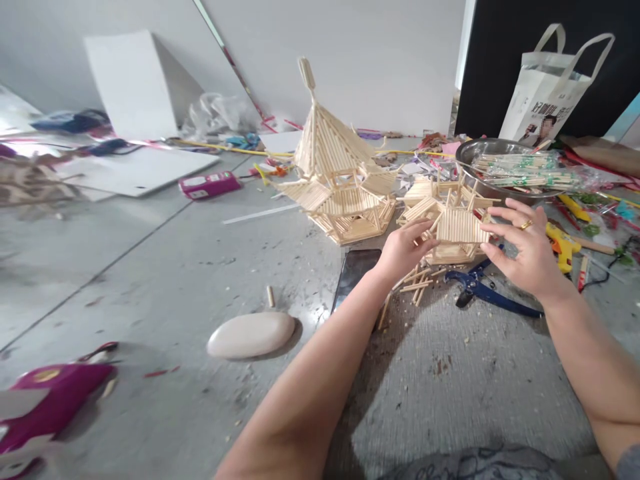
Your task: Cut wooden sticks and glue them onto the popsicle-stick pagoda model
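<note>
A small panel of wooden sticks laid side by side (459, 227) rests against the side of a low, unfinished stick model (453, 252). My left hand (407, 248) has its fingertips on the panel's left edge. At the right edge, my right hand (525, 250), with a ring on one finger, holds the panel with index finger and thumb while its other fingers are spread. Just below lie blue-handled cutters (487, 293) and several loose cut sticks (419, 285). To the left stands a taller stick pavilion (345, 180) with a pointed roof.
A phone (353, 273) lies beside my left forearm. Past my right hand are a yellow glue gun (563, 247) and a metal bowl (493, 150) with packaged sticks. A white oval object (251, 335) and a magenta packet (210, 185) lie left. Scraps line the wall.
</note>
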Tool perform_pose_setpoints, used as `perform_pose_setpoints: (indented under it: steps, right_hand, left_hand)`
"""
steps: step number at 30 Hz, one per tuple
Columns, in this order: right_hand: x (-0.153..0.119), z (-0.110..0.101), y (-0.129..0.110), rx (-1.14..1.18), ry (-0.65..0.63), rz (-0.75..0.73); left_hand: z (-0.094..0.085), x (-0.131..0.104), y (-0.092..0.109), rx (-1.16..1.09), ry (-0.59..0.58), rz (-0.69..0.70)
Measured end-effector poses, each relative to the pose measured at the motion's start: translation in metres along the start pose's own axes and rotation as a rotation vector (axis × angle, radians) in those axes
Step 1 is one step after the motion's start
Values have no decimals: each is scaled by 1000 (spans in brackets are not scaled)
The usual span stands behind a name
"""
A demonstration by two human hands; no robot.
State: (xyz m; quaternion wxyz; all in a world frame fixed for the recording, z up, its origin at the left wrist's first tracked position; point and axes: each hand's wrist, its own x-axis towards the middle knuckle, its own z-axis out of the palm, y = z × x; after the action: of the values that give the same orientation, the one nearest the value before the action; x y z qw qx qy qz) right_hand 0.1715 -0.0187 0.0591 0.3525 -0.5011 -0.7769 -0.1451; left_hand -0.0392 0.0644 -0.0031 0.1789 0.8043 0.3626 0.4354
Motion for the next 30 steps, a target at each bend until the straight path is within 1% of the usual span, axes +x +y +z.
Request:
perform_pose_setpoints:
  steps: [3,7,10,11,13,15,18,20,22,23,25,28,30]
  right_hand:
    - [-1,-7,5,15,13,16]
    - [-1,-13,14,30,39,41]
    - [-2,-17,22,53,37,52]
    - [-2,-18,24,67,25,61]
    - [-3,-22,27,93,-23,105]
    - [-3,-26,27,90,-121,183]
    - [-2,-34,23,17,-340,282]
    - [-1,-36,19,-37,-493,298]
    - [1,-36,17,-68,-639,279]
    - [1,-35,16,-80,-708,261]
    - [1,-30,13,-97,-815,213]
    - [-2,-18,2,-97,-910,140]
    - [-5,-8,-8,-62,-986,97]
  left_hand:
    - [-2,0,1,-14,-20,6]
    - [-9,-2,4,-30,-103,17]
    - [-16,-3,6,7,-158,34]
    - [-18,-3,7,27,-155,33]
    - [-22,-3,9,71,-100,12]
    - [-27,-2,12,106,1,-18]
    - [-35,2,22,133,175,-38]
    - [-40,4,31,145,280,-39]
    - [-44,5,40,168,336,-27]
    - [-45,5,45,182,341,-11]
    - [-45,2,52,211,304,40]
    - [-37,-11,58,248,152,91]
    - [-30,-25,59,261,53,54]
